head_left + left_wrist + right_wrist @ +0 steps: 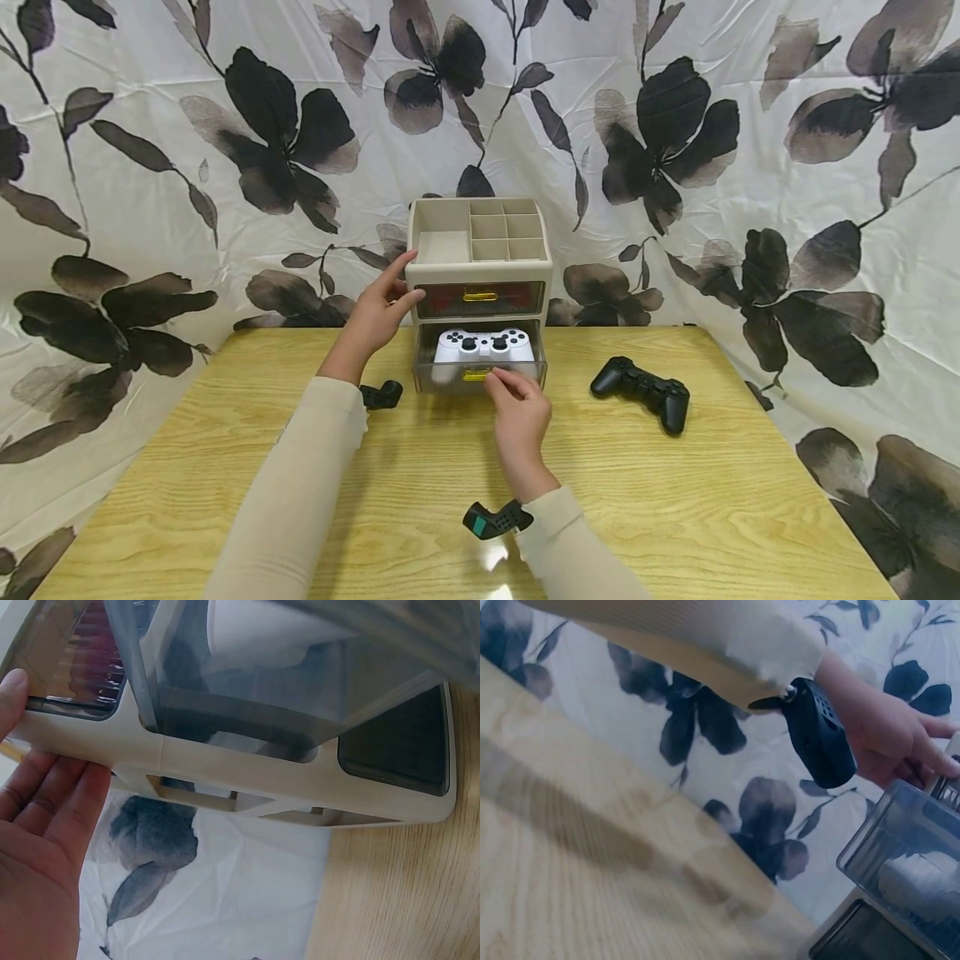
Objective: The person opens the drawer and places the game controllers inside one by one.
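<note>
A cream drawer organizer (480,273) stands near the back of the wooden table. My left hand (378,308) holds its upper left side, thumb at the front edge and fingers along the side panel (135,746). Below the top drawer (442,300) a clear drawer (431,379) is pulled out. Inside it lies a white game controller (483,343). My right hand (520,417) pinches the right end of the drawer's yellow handle (474,376) with thumb and fingertips. The right wrist view leaves my right hand out, but my left hand appears there too.
On the table (420,500), right of the organizer, lies a black game controller (641,392). Divided compartments (506,229) form the organizer's top. A closed dark bottom drawer (397,746) sits beneath the pulled-out one. A floral cloth (480,100) hangs right behind.
</note>
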Demonstrator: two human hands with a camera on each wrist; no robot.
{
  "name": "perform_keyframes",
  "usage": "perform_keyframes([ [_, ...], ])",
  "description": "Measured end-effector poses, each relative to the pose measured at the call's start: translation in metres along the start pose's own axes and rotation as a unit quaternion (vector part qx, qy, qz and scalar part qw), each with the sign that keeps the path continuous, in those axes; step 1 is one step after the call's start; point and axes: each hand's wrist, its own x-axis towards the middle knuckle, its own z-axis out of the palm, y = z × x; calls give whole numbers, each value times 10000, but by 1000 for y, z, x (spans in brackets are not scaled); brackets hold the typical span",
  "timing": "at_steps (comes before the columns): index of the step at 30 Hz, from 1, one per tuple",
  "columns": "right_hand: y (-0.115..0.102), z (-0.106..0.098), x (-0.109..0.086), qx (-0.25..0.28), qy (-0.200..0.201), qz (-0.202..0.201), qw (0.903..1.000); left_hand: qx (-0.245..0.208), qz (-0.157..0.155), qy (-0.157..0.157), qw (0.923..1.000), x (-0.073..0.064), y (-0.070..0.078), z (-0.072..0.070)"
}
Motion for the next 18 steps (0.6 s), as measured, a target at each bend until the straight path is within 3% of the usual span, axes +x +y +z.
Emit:
perform_keyframes([
  [18, 2, 9, 24, -363, 14, 6, 9993, 5, -57, -93, 9999, 0, 0, 0],
])
